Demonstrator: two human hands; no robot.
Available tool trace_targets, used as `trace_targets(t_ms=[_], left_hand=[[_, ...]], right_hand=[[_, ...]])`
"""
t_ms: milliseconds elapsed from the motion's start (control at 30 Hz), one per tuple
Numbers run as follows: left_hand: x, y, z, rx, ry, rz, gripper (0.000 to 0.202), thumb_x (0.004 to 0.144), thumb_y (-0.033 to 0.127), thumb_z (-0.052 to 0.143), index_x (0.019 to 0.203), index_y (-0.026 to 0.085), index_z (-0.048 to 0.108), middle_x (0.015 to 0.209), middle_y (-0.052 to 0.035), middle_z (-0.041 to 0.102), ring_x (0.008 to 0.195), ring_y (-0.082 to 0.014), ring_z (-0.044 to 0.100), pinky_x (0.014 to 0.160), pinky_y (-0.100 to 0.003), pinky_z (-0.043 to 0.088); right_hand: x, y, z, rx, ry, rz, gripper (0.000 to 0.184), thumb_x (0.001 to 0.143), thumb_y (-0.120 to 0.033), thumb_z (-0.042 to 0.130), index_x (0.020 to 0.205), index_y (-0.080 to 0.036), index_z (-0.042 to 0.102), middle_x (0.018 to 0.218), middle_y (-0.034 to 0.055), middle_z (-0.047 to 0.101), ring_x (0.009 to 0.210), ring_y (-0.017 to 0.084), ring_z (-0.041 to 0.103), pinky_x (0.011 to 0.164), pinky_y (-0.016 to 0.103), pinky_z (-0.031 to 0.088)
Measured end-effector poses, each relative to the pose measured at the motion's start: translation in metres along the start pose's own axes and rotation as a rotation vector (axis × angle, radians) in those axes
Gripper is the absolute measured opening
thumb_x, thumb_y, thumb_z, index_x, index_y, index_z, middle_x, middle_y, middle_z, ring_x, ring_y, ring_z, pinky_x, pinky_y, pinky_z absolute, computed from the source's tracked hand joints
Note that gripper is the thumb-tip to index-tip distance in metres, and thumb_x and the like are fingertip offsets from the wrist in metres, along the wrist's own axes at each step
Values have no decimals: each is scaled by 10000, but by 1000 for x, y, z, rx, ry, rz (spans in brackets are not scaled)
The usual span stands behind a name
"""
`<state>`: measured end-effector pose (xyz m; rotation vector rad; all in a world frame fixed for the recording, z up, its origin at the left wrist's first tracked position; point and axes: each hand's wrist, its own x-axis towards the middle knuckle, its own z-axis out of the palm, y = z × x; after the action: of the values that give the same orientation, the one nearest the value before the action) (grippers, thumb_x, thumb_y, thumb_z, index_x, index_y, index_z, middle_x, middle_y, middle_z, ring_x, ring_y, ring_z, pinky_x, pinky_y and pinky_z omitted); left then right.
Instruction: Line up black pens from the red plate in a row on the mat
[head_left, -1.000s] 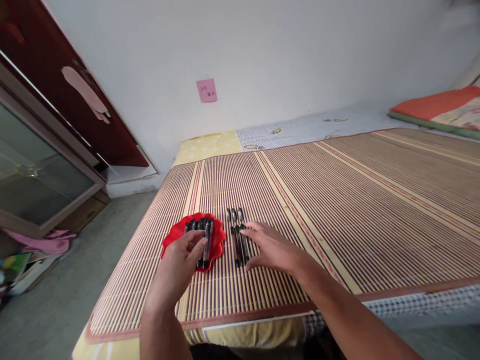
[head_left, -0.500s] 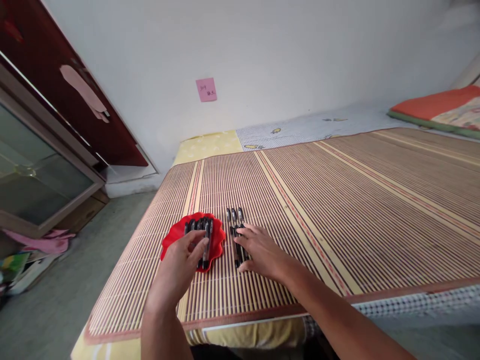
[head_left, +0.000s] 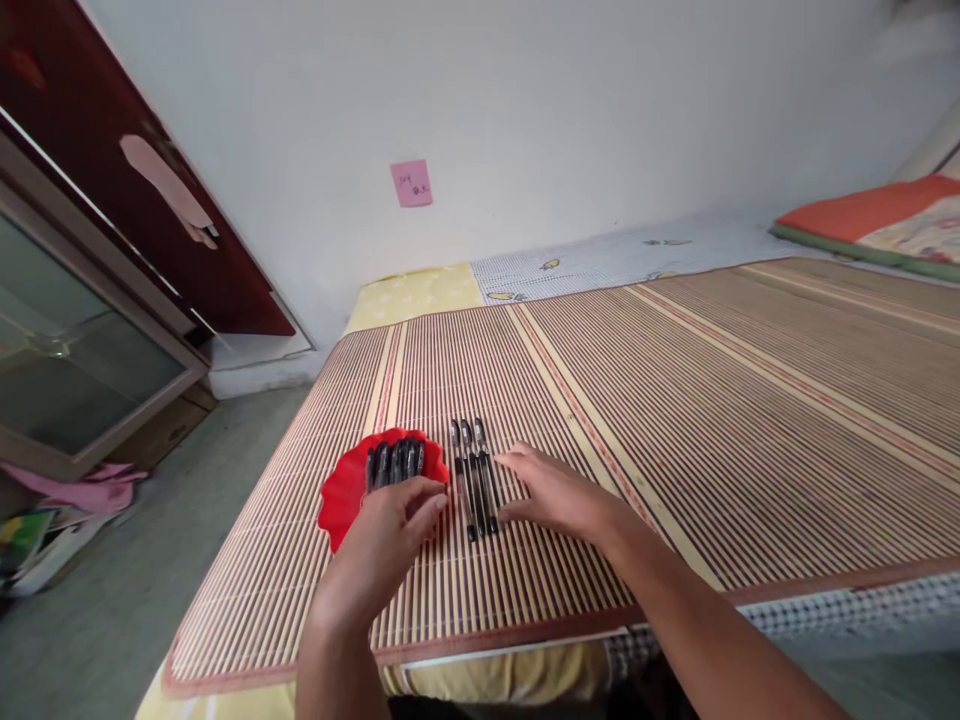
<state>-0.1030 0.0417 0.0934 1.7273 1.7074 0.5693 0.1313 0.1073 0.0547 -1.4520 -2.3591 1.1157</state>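
A red scalloped dish [head_left: 341, 490] lies on the bamboo mat [head_left: 675, 420] and holds several black pens [head_left: 394, 462]. My left hand [head_left: 390, 545] covers the dish's right edge with its fingers curled together; whatever is under them is hidden. Just right of the dish, three black pens [head_left: 472, 480] lie side by side in a row on the mat. Flat on the mat to the right of that row rests my right hand [head_left: 559, 495], fingers stretched out and fingertips against the rightmost pen.
The mat covers a bed with yellow and checked sheets [head_left: 420, 290]. An orange-edged folded quilt [head_left: 877, 215] lies at the far right. A pink note [head_left: 412, 183] sticks to the white wall. A dark cabinet with a glass door [head_left: 82, 330] and floor clutter [head_left: 45, 510] are on the left.
My left hand has slid right, from the middle of the dish to its right edge. My right hand moved in over the row of pens, then drew back to its right side.
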Motion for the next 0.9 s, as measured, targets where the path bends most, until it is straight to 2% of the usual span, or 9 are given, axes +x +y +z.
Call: trace_targets(t_ms=[100,300,433,567,667,800,900], left_hand=[[0,-1,0,20,46,-10,368,952,487,514,1103,241,743,968,-38,776,859,-231,696,754,-354,513],[1,-4,-5,62,78,-39,418,939,503,512,1162,231,740,978,-59,779,907,-270,700,806,-403,525],[2,-2,-5,55,81,-29,428,938,505,505,1157,224,743,936,-69,778,932,-287,709,798,-407,535],[2,-1,-6,45,83,-34,426,940,501,514,1178,223,732,1048,-79,781,999,-288,707,873,-427,530],[1,-1,-6,42,82,-42,428,945,506,511,1193,233,727,1099,-79,777,1026,-292,702,906,-444,523],[1,-1,-6,61,79,-36,427,952,502,505,1194,231,730,1038,-70,777,1004,-284,698,913,-444,515],[1,-2,-6,67,80,-30,420,953,496,507,1198,235,728,1012,-61,777,1005,-276,694,912,-432,513]], right_hand=[[0,3,0,3,-17,34,827,798,-432,814,1520,-204,484,1650,160,326,1506,362,322,1205,485,300],[3,0,15,-33,17,-5,740,777,-340,832,1451,-183,571,1558,192,463,1376,380,516,1053,461,483],[4,-1,18,-57,46,-42,749,786,-349,824,1468,-193,556,1552,185,473,1329,364,565,1031,448,497],[4,-2,16,-73,45,-49,713,801,-355,802,1455,-189,570,1467,182,555,1225,351,637,947,421,531],[3,-3,16,-78,39,-45,740,782,-353,819,1458,-183,569,1507,194,518,1270,369,607,963,422,525],[2,-5,15,-69,20,-12,790,774,-358,831,1486,-181,537,1606,197,396,1348,382,545,1036,450,498],[1,-5,14,-54,6,-3,825,745,-353,857,1485,-174,538,1614,197,382,1368,391,521,1050,463,491]])
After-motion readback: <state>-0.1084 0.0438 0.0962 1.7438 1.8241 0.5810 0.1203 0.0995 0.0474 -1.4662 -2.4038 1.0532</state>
